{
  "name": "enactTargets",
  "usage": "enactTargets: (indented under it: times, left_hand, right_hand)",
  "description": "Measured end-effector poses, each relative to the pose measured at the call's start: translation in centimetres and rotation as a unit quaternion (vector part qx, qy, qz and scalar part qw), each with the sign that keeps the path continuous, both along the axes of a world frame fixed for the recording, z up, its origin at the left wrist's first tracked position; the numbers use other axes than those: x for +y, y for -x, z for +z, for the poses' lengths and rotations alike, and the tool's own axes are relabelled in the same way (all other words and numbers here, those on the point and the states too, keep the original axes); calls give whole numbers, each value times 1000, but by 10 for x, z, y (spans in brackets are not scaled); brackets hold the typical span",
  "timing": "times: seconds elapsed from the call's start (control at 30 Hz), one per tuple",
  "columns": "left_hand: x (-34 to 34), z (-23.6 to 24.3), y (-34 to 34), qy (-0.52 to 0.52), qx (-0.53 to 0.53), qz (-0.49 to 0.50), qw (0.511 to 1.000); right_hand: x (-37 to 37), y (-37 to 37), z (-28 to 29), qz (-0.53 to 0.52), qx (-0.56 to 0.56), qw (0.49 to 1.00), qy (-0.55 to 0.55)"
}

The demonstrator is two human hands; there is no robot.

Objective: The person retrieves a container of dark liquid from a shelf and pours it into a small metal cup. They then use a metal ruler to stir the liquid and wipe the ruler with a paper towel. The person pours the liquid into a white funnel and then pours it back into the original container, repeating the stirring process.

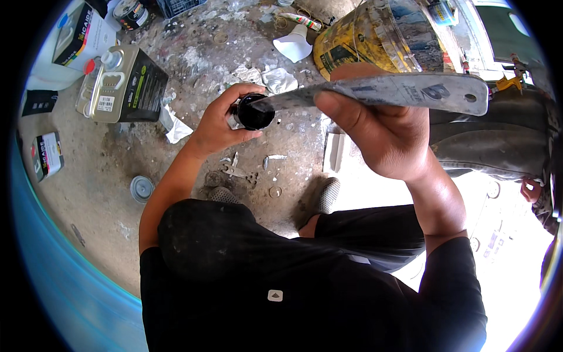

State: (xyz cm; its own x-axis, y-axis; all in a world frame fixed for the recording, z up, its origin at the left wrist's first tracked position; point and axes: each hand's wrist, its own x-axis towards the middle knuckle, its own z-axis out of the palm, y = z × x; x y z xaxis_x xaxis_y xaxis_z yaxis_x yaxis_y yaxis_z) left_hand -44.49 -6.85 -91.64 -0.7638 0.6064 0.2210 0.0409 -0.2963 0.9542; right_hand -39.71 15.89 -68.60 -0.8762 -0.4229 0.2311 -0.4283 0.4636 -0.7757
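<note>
My left hand (218, 120) wraps round a small round container (255, 112) with a black inside, held over the floor in front of me. My right hand (387, 138) pinches a long flat grey mixing stick (454, 94) between thumb and fingers. The stick has a rounded end with a hole at the right, and it narrows towards the left. Its narrow tip reaches into the container's mouth. How deep the tip goes is hidden in the black.
A square metal can (141, 82) and other containers stand at the left. A paint-smeared yellow bucket (355, 44) is at the back right, near a white plastic piece (293, 44). A round lid (142, 189) lies on the stained floor. Dark draped cloth (492, 135) is at the right.
</note>
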Motion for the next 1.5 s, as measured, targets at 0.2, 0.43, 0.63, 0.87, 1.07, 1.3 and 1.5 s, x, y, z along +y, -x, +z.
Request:
enactTargets:
  times: [0.2,0.43,0.63,0.87,1.07,1.3,1.5]
  left_hand:
    - [-2,-4,1,-13,-6,1,1000]
    - [0,-3,3,-3,-6,2,1000]
    - [1,-3,4,-12,-11,-1,1000]
    - [4,-3,3,1,-20,0,1000]
    - [5,-2,5,-2,-14,-2,1000]
    - [7,-6,4,-1,-16,-8,1000]
    - [10,-6,4,6,5,-11,1000]
  right_hand:
    - [4,3,-10,26,49,995,-86]
    - [2,1,-11,27,60,997,-33]
    - [6,6,-11,-2,21,997,-68]
    - [-1,2,-12,39,35,998,-32]
    - [13,10,-9,16,12,998,-65]
    - [5,1,-4,23,-12,998,-49]
    - [12,5,-15,-14,40,999,-19]
